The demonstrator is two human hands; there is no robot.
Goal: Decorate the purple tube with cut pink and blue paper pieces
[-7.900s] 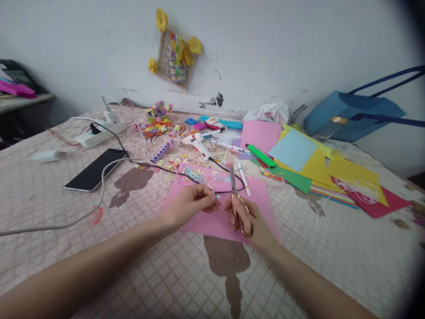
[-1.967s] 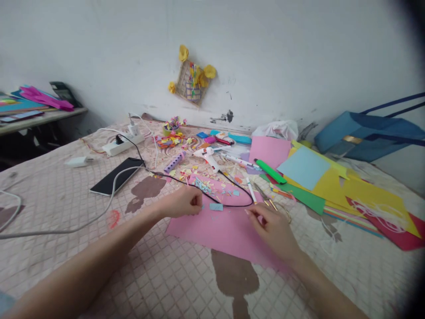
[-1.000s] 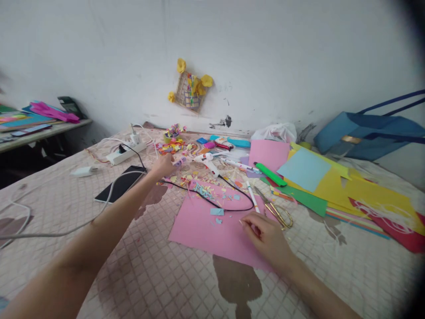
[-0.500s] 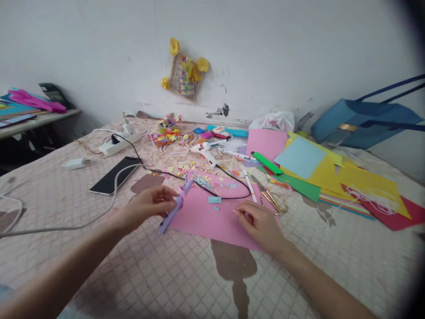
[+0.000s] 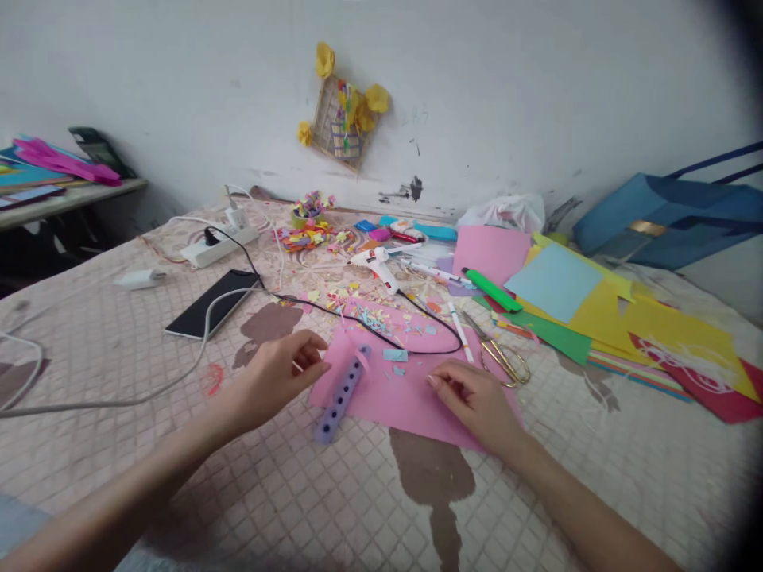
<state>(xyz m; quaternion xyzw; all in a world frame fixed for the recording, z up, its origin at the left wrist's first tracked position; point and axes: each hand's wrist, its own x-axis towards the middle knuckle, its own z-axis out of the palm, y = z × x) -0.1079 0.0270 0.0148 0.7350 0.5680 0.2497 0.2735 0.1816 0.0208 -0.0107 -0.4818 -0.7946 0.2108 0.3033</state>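
Note:
My left hand (image 5: 283, 369) hovers just left of a purple strip with a row of dark round spots (image 5: 344, 393); its thumb and fingers are apart and hold nothing. The strip lies slantwise over the left edge of a pink paper sheet (image 5: 411, 409). Near its upper end is a thin pink band (image 5: 362, 359). Over the right part of the sheet, my right hand (image 5: 477, 397) has its fingers curled in and thumb close to them, with nothing visible in the grip. A small light-blue paper piece (image 5: 395, 355) lies between the hands.
A white glue gun (image 5: 378, 270) trails a black cord across the pink sheet. Gold-handled scissors (image 5: 504, 361) and a white pen (image 5: 461, 332) lie by my right hand. Coloured paper sheets (image 5: 554, 278) are at right; a phone (image 5: 211, 304) and power strip (image 5: 219, 245) at left.
My left hand has let go of the purple strip, which now lies flat with its dotted face up. The right hand stays curled over the pink sheet. The view has shifted slightly.

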